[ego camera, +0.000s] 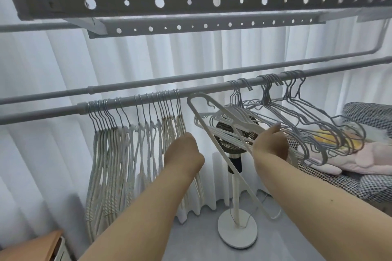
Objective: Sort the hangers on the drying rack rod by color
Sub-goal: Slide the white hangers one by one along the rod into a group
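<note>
Hanging from the grey metal drying rack rod [148, 99], the hangers form two colour groups. Cream-white ridged hangers [118, 154] crowd the rod's left part, hooks close together, bodies hanging straight down. Pale grey-blue wire hangers [307, 125] occupy the rod's right part in three clusters, their bodies swung out toward the right and tilted nearly level. Between the two groups, a stretch of rod is bare.

One long white plastic hanger [224, 144] sits off the rod, just below that bare stretch, tilted with its rounded end up near the rod and its length running down to the right.

The left hand [183, 150] rests against the rightmost cream-white hangers, fingers curled in among them; whether it grips one cannot be told. The right hand [269, 142] has its fingers curled round the white plastic hanger and the lower edges of the nearest grey-blue hangers.

Behind the rod stands a white pedestal fan [235, 207] before white pleated curtains [63, 65]. A checked black-and-white cushion [373, 184] lies at right.
</note>
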`<state>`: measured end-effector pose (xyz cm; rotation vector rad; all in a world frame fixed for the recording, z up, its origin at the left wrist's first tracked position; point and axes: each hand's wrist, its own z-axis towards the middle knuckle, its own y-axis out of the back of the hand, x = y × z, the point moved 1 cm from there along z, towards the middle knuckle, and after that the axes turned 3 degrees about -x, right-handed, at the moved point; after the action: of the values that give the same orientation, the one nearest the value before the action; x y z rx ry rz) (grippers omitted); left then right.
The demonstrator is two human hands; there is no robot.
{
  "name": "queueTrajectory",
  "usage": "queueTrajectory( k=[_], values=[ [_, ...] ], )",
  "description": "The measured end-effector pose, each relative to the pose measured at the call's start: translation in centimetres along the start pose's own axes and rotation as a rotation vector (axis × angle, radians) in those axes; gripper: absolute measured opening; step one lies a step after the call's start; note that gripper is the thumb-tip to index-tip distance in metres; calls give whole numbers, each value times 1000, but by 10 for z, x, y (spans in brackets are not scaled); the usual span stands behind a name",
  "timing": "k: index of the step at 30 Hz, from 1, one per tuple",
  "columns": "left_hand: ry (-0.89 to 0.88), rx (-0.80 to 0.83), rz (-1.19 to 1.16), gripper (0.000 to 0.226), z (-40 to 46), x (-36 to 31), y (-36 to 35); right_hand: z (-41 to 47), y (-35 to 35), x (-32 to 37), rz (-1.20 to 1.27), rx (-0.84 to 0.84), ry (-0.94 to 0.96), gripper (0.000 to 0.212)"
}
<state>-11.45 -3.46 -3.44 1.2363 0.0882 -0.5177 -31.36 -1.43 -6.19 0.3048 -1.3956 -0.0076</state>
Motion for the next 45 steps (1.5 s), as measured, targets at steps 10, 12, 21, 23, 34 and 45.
queueTrajectory(
  k=[10, 12, 21, 23, 34, 45],
  values=[
    [1, 23, -15, 27, -2, 4, 3, -25, -31, 49, -44, 409, 206, 36],
    [4, 21, -11, 29, -3, 4, 3, -31, -44, 63, -6, 531, 262, 20],
    [-10, 2, 15, 42, -8, 4, 4, -52, -97, 88, 19, 899, 366, 41],
    [-16, -7, 17, 41, -9, 4, 3, -55, -104, 84, 14, 926, 353, 43],
    [82, -88, 62, 37, -10, -4, 4, -35, -75, 74, -44, 823, 540, 29],
    [-105, -224, -92, 43, 4, -75, -4, 78, -6, 48, -434, 358, 500, 35]
  ],
)
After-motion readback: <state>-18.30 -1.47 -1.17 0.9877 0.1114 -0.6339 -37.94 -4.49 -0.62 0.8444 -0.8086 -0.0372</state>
